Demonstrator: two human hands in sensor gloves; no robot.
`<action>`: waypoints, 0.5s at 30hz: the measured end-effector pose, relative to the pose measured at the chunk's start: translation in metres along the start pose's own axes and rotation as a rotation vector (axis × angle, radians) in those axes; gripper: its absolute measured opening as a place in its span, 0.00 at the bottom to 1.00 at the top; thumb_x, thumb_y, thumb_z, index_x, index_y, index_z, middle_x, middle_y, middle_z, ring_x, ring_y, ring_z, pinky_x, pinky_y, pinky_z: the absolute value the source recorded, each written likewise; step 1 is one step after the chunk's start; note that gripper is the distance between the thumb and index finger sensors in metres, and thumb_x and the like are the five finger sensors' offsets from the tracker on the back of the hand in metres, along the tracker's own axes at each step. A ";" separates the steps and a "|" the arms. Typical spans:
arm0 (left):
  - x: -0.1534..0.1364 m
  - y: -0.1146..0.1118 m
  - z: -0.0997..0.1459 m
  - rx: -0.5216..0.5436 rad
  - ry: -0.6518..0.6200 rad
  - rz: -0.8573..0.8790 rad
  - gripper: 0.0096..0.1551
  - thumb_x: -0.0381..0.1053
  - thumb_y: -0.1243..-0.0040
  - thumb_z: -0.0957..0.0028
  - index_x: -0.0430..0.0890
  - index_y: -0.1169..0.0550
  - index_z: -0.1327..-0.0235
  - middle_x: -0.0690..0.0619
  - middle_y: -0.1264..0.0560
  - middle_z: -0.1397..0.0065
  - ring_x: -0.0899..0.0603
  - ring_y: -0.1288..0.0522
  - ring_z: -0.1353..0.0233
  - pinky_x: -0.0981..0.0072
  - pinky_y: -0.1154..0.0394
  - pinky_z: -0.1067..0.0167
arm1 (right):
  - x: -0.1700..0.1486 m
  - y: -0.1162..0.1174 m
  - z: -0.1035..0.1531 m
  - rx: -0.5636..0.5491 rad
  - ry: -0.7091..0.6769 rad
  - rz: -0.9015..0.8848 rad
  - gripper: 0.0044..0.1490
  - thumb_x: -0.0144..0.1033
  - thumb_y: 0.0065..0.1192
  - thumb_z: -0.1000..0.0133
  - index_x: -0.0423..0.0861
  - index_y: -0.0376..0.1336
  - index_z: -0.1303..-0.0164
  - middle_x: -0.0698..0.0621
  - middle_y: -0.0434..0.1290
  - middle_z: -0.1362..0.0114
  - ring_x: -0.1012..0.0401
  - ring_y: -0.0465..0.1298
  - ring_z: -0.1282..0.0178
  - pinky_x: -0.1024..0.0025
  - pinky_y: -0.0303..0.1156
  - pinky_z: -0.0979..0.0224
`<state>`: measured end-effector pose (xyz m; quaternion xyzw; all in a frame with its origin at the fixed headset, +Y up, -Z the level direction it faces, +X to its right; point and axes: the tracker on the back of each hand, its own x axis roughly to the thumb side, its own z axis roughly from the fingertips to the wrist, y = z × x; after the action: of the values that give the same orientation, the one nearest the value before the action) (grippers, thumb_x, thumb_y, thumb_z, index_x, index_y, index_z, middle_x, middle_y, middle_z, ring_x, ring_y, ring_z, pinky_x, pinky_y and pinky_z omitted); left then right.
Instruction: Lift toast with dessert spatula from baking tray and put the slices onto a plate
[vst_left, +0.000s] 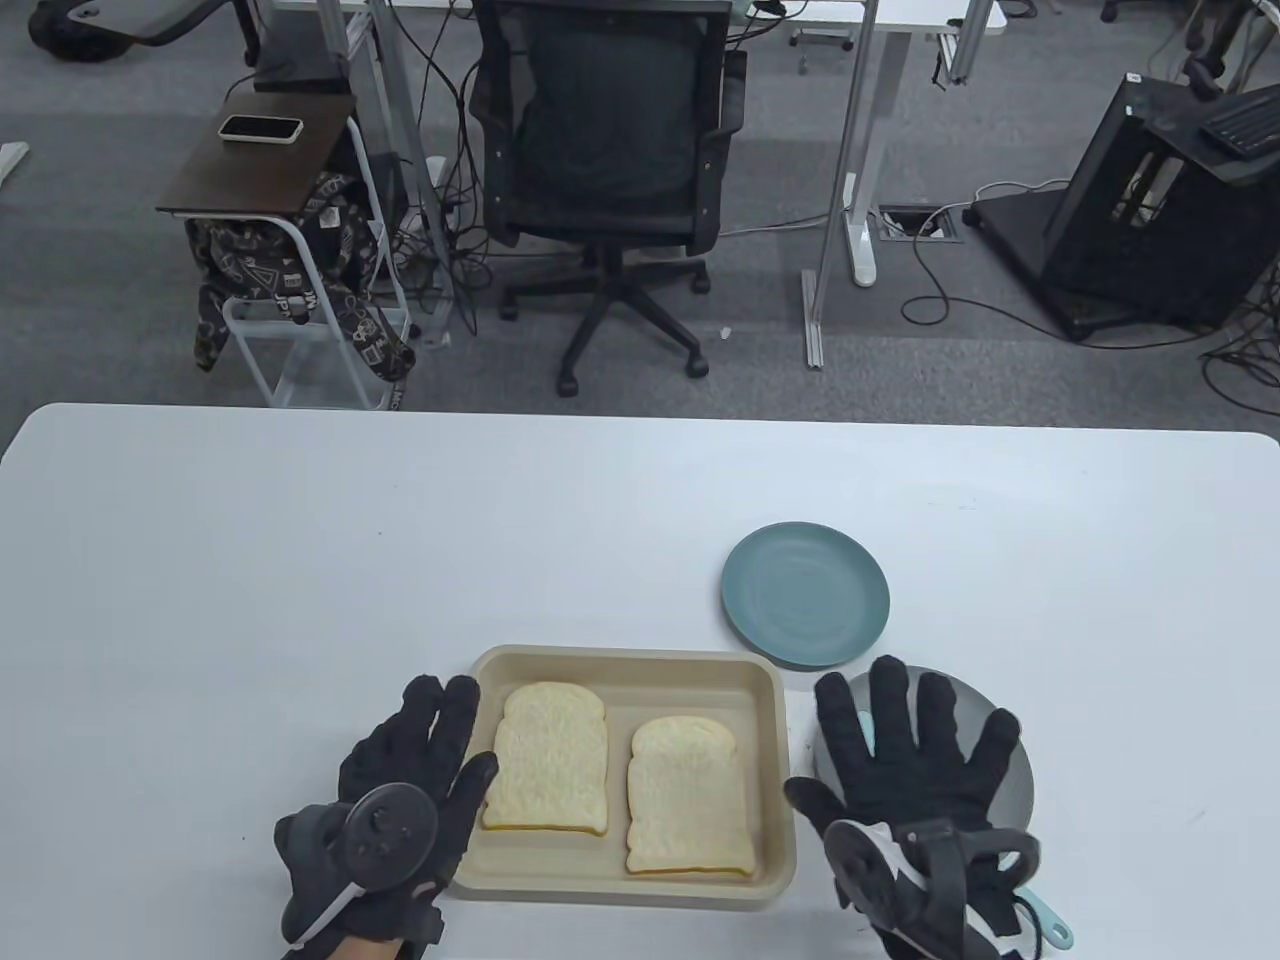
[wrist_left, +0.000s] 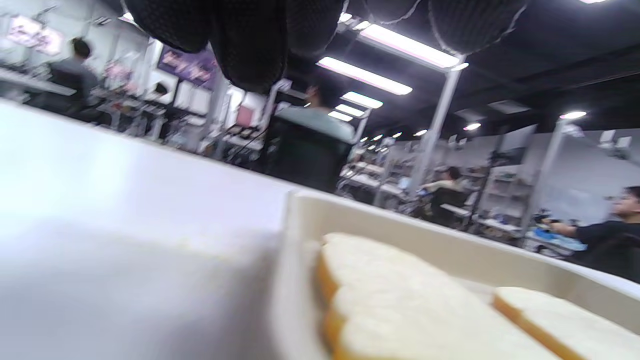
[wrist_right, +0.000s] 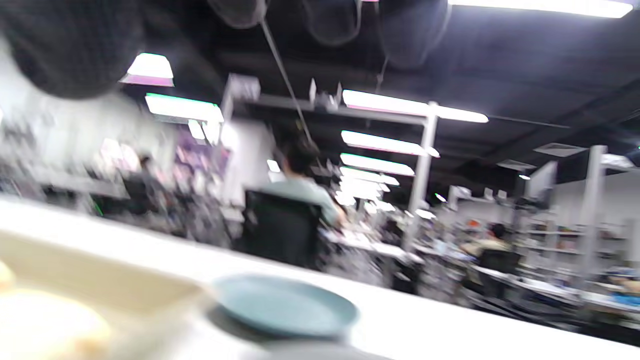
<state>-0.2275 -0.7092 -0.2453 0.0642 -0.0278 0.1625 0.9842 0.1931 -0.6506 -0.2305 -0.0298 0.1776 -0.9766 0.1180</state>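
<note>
Down at the table's near edge, the right hand (vst_left: 915, 770) lay flat with its gloved fingers spread and straight, holding nothing. It covered most of a round grey plate (vst_left: 1010, 770), and under it ran the dessert spatula (vst_left: 1045, 918). Only two bits of that tool showed: a pale teal sliver between the fingers and a teal handle end poking out below the wrist. Its long axis ran from the near right up toward the far left, handle end nearest the person. How much of the blade sat on the grey plate was hidden.

The left hand (vst_left: 400, 790) was likewise open, fingers straight and close together, resting at the left rim of the baking tray (vst_left: 770, 690) with the fingertips at that edge; whether they touched it could not be told.

The tray was a beige rounded rectangle with raised walls and a matte surface, its long side running left to right between the two hands. Inside lay the left slice (vst_left: 548, 758) and the right slice (vst_left: 688, 795) of pale toast with yellowish crust, flat, side by side and apart, domed tops pointing away from the person.

Beyond the tray's far right corner sat a smooth round teal plate (vst_left: 806, 594), just beside the grey plate.
</note>
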 end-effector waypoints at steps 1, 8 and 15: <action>-0.004 -0.005 -0.003 -0.039 0.045 -0.003 0.39 0.65 0.47 0.37 0.58 0.43 0.14 0.45 0.39 0.13 0.33 0.29 0.25 0.32 0.35 0.28 | -0.009 0.006 -0.003 0.091 0.002 0.074 0.60 0.67 0.65 0.56 0.58 0.42 0.19 0.40 0.51 0.14 0.34 0.63 0.22 0.15 0.37 0.30; -0.010 -0.035 -0.011 -0.238 0.153 -0.049 0.40 0.62 0.47 0.37 0.53 0.43 0.15 0.46 0.31 0.23 0.38 0.26 0.33 0.33 0.35 0.29 | -0.046 0.067 0.009 0.623 0.065 0.153 0.52 0.57 0.68 0.55 0.49 0.53 0.22 0.39 0.62 0.22 0.38 0.71 0.31 0.14 0.43 0.31; -0.008 -0.054 -0.013 -0.269 0.188 -0.039 0.39 0.58 0.47 0.37 0.48 0.45 0.17 0.47 0.26 0.31 0.42 0.21 0.45 0.34 0.33 0.30 | -0.056 0.099 0.012 0.681 0.108 0.012 0.40 0.49 0.67 0.52 0.44 0.65 0.31 0.39 0.65 0.27 0.43 0.72 0.36 0.17 0.49 0.30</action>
<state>-0.2174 -0.7605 -0.2654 -0.0833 0.0443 0.1436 0.9851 0.2703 -0.7311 -0.2552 0.0642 -0.1524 -0.9792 0.1175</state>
